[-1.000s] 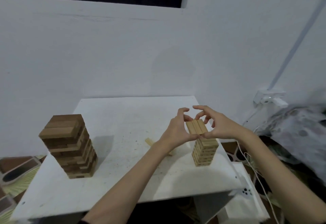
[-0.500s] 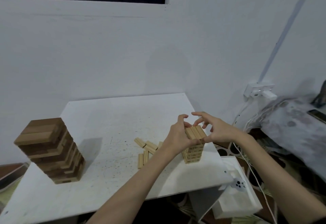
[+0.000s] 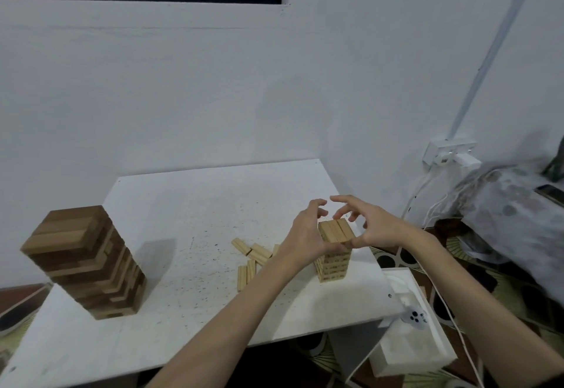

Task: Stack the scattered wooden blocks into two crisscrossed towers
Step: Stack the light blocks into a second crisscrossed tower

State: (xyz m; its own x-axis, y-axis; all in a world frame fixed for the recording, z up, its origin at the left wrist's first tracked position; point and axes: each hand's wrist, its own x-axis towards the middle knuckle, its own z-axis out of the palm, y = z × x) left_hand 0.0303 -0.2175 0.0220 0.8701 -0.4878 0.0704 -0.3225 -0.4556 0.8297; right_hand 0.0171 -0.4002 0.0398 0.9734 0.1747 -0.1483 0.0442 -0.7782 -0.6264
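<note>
both the left hand [image 3: 308, 235] and right hand [image 3: 374, 227] pinch the pale tower's [image 3: 334, 258] top layer, fingers curled.

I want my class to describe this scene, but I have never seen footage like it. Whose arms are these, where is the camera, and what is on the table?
No machine is involved: a person wears a camera on the head, looking forward and down, so the two bare arms coming in from the bottom are that person's own. There is only this one view.

On the white table stand two towers of crisscrossed wooden blocks: a large dark tower on the left and a small pale tower on the right. A few loose pale blocks lie flat between them, close to the pale tower.

The left hand and right hand cup the top of the pale tower from either side, thumbs pressing its upper layers and fingers curled above. They seem to be squaring the top layer rather than carrying anything.
</note>
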